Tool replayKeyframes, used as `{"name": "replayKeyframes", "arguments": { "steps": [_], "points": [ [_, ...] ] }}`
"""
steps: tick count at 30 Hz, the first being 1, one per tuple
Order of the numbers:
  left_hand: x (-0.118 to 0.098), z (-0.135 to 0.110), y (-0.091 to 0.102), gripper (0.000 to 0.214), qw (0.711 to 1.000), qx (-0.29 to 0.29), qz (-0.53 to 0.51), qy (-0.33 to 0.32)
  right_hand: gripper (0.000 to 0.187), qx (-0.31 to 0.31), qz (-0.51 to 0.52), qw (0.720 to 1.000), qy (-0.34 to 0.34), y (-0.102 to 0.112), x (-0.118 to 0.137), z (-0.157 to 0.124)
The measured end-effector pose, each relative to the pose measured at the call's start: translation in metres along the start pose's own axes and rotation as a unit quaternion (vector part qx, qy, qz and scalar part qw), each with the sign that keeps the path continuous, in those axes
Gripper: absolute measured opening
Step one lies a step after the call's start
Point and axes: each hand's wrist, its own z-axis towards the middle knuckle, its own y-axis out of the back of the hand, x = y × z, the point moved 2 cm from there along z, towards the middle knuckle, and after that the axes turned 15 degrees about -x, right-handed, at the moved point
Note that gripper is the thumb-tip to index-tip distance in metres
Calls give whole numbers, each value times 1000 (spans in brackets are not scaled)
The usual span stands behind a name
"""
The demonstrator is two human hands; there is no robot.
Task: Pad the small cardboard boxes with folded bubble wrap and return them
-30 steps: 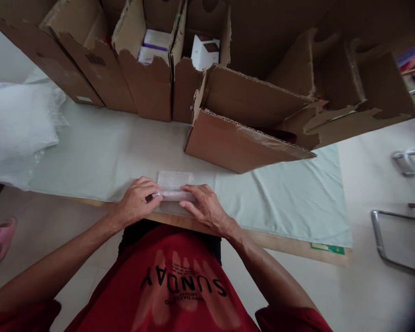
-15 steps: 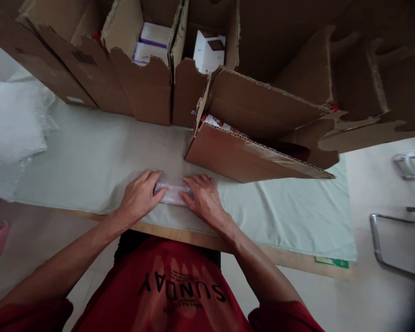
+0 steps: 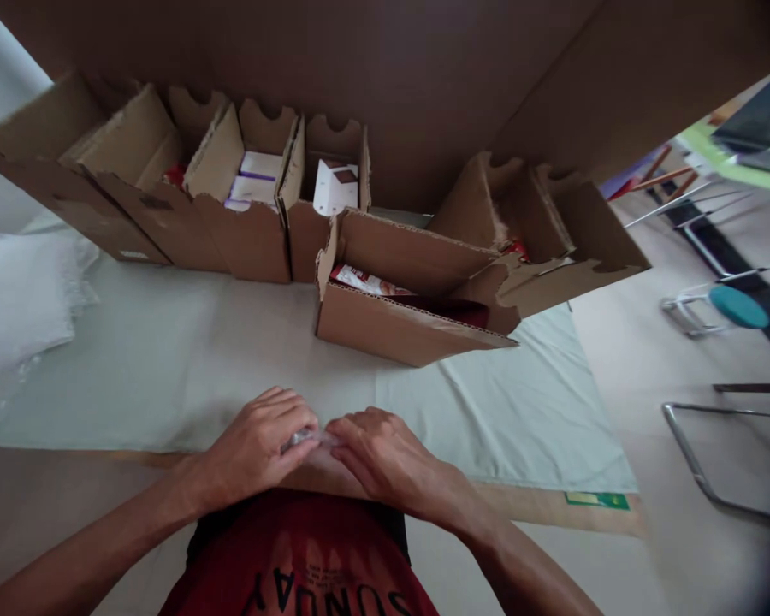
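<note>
Between my two hands is a small roll of clear bubble wrap [image 3: 322, 437], mostly covered by my fingers. My left hand [image 3: 270, 438] is closed around its left end, thumb toward me. My right hand [image 3: 380, 447] pinches the other end, with its fingers curled over the top. Both hands are just above the table's front edge, close to my body. Whether anything lies inside the wrap cannot be seen.
A pale green cloth [image 3: 167, 359] covers the table. A cardboard box [image 3: 385, 329] with red and white packets stands ahead. Behind it are several cardboard bins [image 3: 257, 239], some holding white boxes [image 3: 335, 188]. White plastic bags [image 3: 19, 299] lie at left. A stool [image 3: 737, 306] stands right.
Both hands have come nearer my body and closer together, lifting the bubble wrap from the cloth and closing tighter on it. My view has tilted up, showing more of the room.
</note>
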Motion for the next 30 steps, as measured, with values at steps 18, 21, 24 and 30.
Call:
{"name": "replayKeyframes", "arguments": {
  "steps": [18,21,24,30],
  "points": [
    [-5,112,0,22,946,-126,204,-220,25,-309,-362,879,38,171,-69,51],
    [-6,105,2,24,947,-120,201,-218,27,-175,-431,885,34,159,-80,80],
    [-5,106,2,23,950,-115,197,-215,26,-124,-428,895,25,159,-80,90],
    [-1,110,-1,25,954,-120,188,-199,33,-141,-327,931,76,169,-57,68]
  ]
}}
